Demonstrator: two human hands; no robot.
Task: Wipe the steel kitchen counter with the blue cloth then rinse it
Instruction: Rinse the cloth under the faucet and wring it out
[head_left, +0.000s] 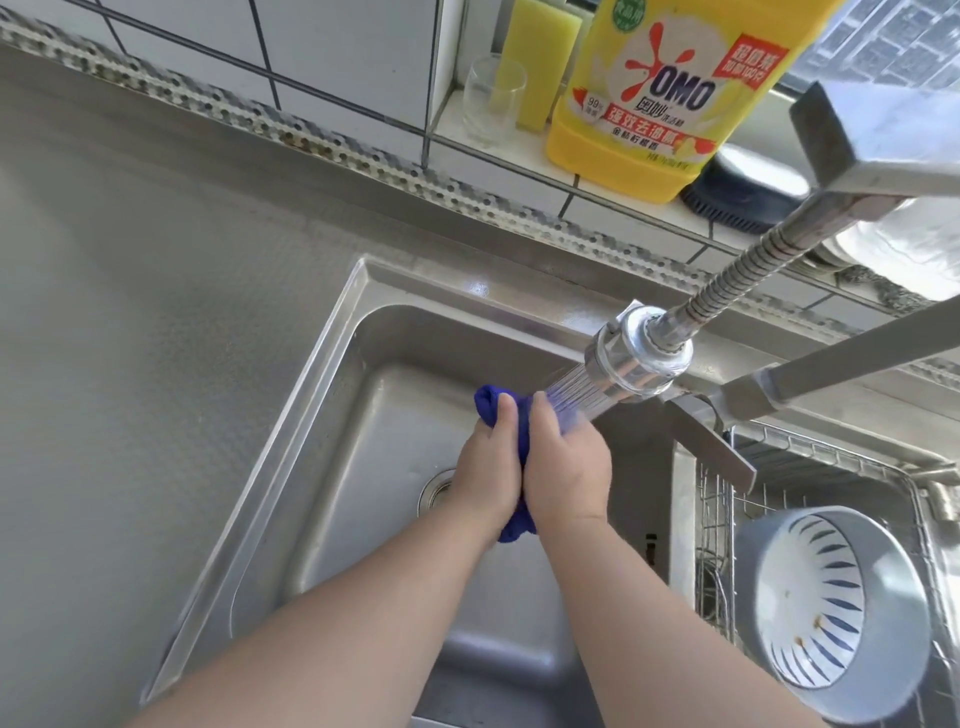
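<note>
Head view: both hands over the steel sink, squeezing the blue cloth betw. them under spray from the chrome sprayer head. Left hand grip curled tight round the bunched, soft cloth; right hand grip likewise. Matte steel surface at left. Wire rack w/ striped bowl on its side. Yellow detergent bottle, clear glass, sponge on tiled ledge.

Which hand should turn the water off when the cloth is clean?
Probably the right hand. It is nearer the faucet and its parts, which all sit on the right. The left hand could keep gripping the blue cloth over the sink.
</note>
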